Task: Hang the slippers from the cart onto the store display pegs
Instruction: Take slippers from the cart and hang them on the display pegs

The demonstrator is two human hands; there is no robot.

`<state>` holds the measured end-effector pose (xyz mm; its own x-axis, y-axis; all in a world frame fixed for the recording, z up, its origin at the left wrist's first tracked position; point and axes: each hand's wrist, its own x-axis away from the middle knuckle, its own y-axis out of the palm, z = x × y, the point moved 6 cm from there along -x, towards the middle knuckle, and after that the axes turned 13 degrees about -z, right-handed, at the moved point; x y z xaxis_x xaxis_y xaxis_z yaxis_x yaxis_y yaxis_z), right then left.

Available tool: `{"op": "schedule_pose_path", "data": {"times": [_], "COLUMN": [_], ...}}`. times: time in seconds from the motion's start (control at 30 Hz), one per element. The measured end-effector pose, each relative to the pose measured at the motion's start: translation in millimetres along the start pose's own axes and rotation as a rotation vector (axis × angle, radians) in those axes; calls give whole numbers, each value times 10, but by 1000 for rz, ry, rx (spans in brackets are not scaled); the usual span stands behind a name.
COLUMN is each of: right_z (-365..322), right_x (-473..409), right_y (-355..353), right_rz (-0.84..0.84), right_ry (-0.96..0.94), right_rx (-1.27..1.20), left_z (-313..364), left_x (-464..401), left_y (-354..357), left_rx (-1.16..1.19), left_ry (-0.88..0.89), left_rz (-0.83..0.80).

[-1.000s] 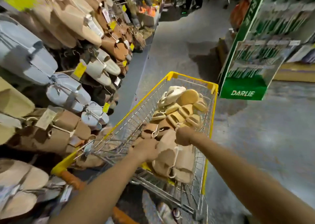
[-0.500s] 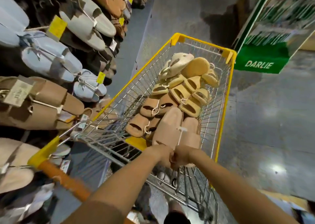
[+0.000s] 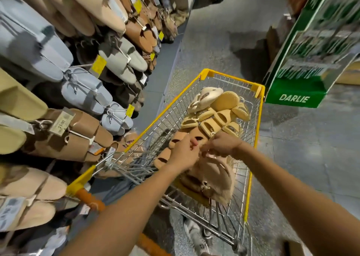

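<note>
Store aisle, grey speckled floor (image 3: 204,47). Left of the hands: wall display of hanging slippers (image 3: 81,92) in pale blue, grey, tan and beige, with yellow price tags. Ahead and right of the hands: green cardboard stand printed DARLIE (image 3: 294,98).

Below and ahead of the hands: wire shopping cart with yellow rim (image 3: 257,119), orange handle at its near end. Beyond the hands in the cart: heap of yellow and tan rubber slide slippers (image 3: 216,115).

Left hand (image 3: 184,154) and right hand (image 3: 224,144) meet over the cart, fingers curled, both pinching at the top of a fuzzy beige slipper pair (image 3: 216,176). The pair hangs just under the hands, inside the cart's near end. The exact hold is blurred.
</note>
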<state>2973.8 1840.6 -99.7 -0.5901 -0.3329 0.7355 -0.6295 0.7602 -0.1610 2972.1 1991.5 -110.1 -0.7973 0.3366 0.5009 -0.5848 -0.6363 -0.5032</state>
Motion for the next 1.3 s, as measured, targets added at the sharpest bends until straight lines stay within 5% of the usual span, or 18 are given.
{"op": "schedule_pose_path", "data": {"times": [0.2, 0.33, 0.5, 0.63, 0.8, 0.93, 1.1, 1.3], "right_z": [-757, -1300, -2137, -2796, -3534, -4171, -4955, -5697], "right_x": [468, 701, 1024, 1483, 1867, 2298, 2931, 3801], "right_y": [-54, 62, 308, 485, 803, 1303, 2210, 3477], "right_rz": [288, 370, 322, 274, 51, -153, -453, -634], "right_ry": [-177, -321, -547, -752, -884, -926, -965, -1122], "right_rx": [-341, -521, -542, -463, -453, -495, -430, -255], "left_z": [567, 545, 639, 887, 1295, 1459, 1413, 1206], "left_x": [573, 804, 1305, 1763, 2618, 3479, 4849, 6465], "left_y": [-670, -902, -1607, -2199, -2908, -3423, -3963, -4253], "left_rx": [-127, 57, 184, 115, -180, -117, -152, -402], "left_ry": [111, 20, 163, 295, 375, 532, 529, 412], "left_rz": [425, 346, 631, 711, 913, 973, 1141, 1574]}}
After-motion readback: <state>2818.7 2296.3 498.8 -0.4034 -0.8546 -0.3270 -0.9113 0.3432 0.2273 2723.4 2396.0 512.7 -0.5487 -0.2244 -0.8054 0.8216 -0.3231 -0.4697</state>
